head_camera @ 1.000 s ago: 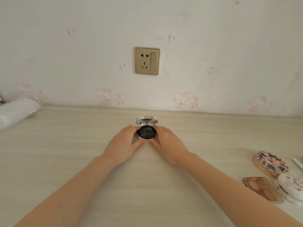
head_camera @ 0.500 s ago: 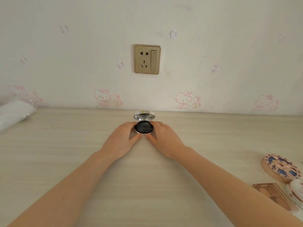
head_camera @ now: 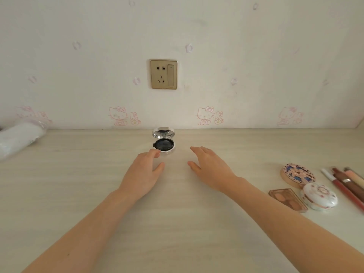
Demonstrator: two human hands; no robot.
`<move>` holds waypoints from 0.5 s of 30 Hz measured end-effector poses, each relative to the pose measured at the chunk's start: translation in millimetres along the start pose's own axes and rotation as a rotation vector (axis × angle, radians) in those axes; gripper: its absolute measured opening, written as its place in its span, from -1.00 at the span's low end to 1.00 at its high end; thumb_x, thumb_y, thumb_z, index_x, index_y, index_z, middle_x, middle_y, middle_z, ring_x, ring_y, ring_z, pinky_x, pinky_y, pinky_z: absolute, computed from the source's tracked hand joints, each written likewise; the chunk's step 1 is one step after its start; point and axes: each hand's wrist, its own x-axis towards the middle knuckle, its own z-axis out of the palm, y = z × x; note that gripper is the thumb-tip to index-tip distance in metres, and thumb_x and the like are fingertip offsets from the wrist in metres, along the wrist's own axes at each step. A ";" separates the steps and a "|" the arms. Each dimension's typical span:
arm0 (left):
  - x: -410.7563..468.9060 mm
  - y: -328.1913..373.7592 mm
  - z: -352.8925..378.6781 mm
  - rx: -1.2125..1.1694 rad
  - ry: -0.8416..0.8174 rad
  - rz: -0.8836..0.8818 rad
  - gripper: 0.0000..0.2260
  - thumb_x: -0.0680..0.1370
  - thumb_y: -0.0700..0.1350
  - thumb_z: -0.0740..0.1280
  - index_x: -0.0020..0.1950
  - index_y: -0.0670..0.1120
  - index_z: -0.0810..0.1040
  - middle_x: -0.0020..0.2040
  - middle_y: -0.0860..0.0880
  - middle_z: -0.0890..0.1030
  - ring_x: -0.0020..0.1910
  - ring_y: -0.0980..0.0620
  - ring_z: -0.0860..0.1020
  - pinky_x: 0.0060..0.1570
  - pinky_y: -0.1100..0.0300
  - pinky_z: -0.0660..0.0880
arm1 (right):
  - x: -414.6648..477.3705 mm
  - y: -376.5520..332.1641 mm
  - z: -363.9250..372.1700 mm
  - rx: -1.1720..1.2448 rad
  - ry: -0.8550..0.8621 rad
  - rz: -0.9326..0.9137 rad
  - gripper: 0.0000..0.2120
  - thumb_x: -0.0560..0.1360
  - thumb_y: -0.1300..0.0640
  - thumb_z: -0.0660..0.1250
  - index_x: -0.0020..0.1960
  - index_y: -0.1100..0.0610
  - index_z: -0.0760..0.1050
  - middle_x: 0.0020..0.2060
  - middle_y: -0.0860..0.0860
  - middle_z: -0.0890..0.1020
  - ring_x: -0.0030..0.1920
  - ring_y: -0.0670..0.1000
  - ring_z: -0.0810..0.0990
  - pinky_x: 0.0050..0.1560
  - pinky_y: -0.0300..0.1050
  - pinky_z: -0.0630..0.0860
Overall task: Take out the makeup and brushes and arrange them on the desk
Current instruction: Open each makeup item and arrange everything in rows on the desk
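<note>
A small round silver compact (head_camera: 163, 143) stands open on the pale wooden desk (head_camera: 177, 223) near the wall, its mirrored lid upright and a black pad inside. My left hand (head_camera: 143, 174) lies just in front of it, fingers relaxed, fingertips near its front left edge. My right hand (head_camera: 208, 167) hovers open to the right of the compact, apart from it. At the far right lie a round patterned compact (head_camera: 297, 175), a white floral compact (head_camera: 320, 196), a brown eyeshadow palette (head_camera: 287, 200) and several brushes and pencils (head_camera: 346, 184).
A white plastic-wrapped roll (head_camera: 17, 138) lies at the far left by the wall. A gold wall socket (head_camera: 163, 74) sits above the compact on wallpaper with pink cartoon cats. The desk meets the wall right behind the compact.
Both hands have let go of the open compact and drawn back toward me; the right one moved off to the right. The compact stays standing open by the wall.
</note>
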 end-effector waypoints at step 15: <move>-40.0 151.2 80.0 -0.264 -0.167 0.156 -0.77 0.58 -0.04 0.24 0.22 0.02 0.52 0.01 0.17 0.59 -0.28 0.20 0.42 -0.15 0.24 0.34 | -127.0 104.8 -89.6 -0.115 0.043 0.301 -0.59 0.59 -0.03 0.17 0.40 0.08 0.35 0.26 0.03 0.52 0.28 0.06 0.43 0.20 -0.08 0.37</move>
